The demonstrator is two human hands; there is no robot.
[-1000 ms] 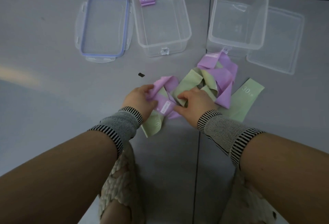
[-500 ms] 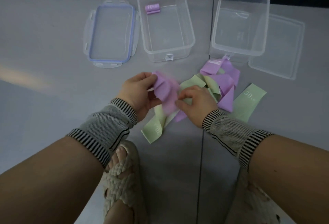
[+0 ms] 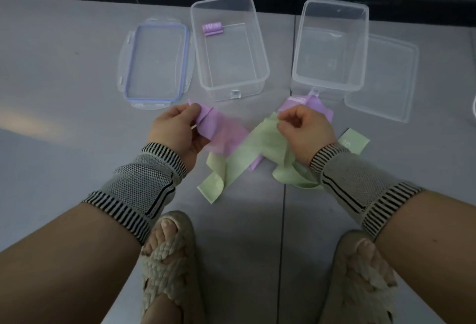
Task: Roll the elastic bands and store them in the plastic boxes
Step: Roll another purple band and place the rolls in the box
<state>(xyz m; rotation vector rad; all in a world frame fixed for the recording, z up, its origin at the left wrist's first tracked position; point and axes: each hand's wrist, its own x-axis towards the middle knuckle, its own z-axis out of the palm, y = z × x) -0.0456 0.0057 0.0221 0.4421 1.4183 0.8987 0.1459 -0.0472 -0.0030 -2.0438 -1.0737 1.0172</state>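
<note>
Head view: the left hand (image 3: 177,130) pinches a purple elastic band (image 3: 221,134); the right hand (image 3: 306,130) pinches a green elastic band (image 3: 260,148), both lifted over the grey floor (image 3: 64,79). A rolled purple band (image 3: 212,29) lies in the far-left corner of the left plastic box (image 3: 231,92).

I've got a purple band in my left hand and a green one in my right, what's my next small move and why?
Probably pull the hands apart to free the purple band. The left hand pinches its end, while the right hand pinches a green band that overlaps it. Only one rolled purple band sits in the left box.
</note>
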